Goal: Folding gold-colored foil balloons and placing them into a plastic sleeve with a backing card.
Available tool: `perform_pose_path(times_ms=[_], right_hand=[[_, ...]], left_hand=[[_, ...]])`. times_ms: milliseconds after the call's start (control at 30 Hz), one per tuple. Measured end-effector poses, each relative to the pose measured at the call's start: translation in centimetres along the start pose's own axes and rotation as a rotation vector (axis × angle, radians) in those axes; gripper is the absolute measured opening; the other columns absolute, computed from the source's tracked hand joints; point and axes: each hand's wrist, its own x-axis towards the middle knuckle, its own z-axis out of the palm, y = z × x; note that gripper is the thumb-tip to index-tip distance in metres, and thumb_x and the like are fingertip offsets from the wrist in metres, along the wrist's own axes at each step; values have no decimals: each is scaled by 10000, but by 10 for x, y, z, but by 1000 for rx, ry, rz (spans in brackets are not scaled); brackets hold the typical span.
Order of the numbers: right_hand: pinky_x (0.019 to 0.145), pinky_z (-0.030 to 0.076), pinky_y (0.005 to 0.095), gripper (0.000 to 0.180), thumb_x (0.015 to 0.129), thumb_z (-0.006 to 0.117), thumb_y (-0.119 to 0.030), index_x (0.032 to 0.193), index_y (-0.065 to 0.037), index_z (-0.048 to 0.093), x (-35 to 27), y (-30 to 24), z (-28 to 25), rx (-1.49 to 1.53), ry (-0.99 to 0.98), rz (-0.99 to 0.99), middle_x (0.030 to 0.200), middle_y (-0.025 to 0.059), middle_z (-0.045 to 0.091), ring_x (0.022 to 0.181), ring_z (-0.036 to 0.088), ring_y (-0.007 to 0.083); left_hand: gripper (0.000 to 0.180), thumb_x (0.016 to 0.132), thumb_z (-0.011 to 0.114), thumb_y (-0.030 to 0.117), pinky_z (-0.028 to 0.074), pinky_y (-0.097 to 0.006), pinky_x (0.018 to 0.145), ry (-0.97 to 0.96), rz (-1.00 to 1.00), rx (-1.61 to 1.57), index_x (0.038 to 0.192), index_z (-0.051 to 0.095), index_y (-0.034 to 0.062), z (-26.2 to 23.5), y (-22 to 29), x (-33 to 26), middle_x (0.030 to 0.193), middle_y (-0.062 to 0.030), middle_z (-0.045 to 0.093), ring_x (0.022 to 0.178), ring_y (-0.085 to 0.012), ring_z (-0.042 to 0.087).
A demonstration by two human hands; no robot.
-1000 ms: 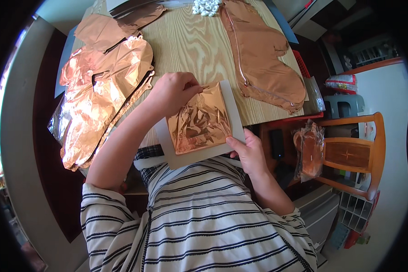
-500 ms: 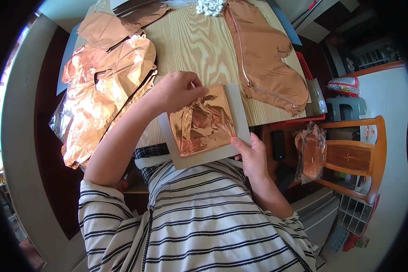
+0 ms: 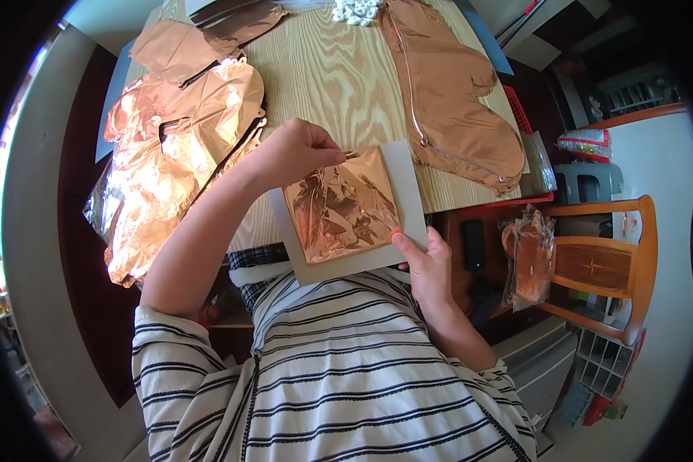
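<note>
While right hand point(image 3: 426, 266) holds grey card point(image 3: 406, 189) | left hand point(image 3: 291, 158), pinching copper foil point(image 3: 354, 204), has shifted slightly left

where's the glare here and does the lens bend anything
Head view: strong glare on the crinkled copper-coloured foil pieces at left; head view: patchy reflections on the shiny copper-coloured foil square; head view: the tall pale panel at far left looks bowed, corners go black.

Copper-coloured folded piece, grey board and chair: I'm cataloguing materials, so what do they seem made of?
Folded piece: probably metallised film, glossy with sharp creases. Grey board: likely card, matte and flat. Chair: apparently varnished wood, brown with slight sheen.
</note>
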Motion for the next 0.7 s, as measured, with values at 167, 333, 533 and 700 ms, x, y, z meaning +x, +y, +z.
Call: perform_pose_path(times_ms=[167,333,533,700], right_hand=[[582,517,213,319,898,798,-301,1051,-45,686,-3,-4,1,-3,1,1,910,-1,730,752,647,41],[580,515,214,321,898,797,-303,1050,-46,680,-4,-5,2,18,18,14,906,-3,730,747,646,41],[574,514,220,300,906,787,-300,1036,-52,679,-1,-2,3,39,18,8,900,-1,726,740,645,48],[564,511,224,302,907,783,-296,1044,-49,677,1,-1,4,27,26,16,907,6,726,748,645,53]], left_hand=[[247,959,703,248,466,-257,491,-44,-60,-28,950,716,1,-2,4,4,658,7,627,542,-63,553],[296,975,677,280,487,-277,512,-95,-93,21,913,704,-8,-5,11,6,642,-19,626,534,-90,573],[317,953,657,342,569,-426,702,87,39,345,944,729,34,5,16,2,769,-144,715,723,-297,721],[362,941,653,386,559,-461,737,372,170,435,896,731,36,20,-2,10,782,-158,719,758,-353,712]])
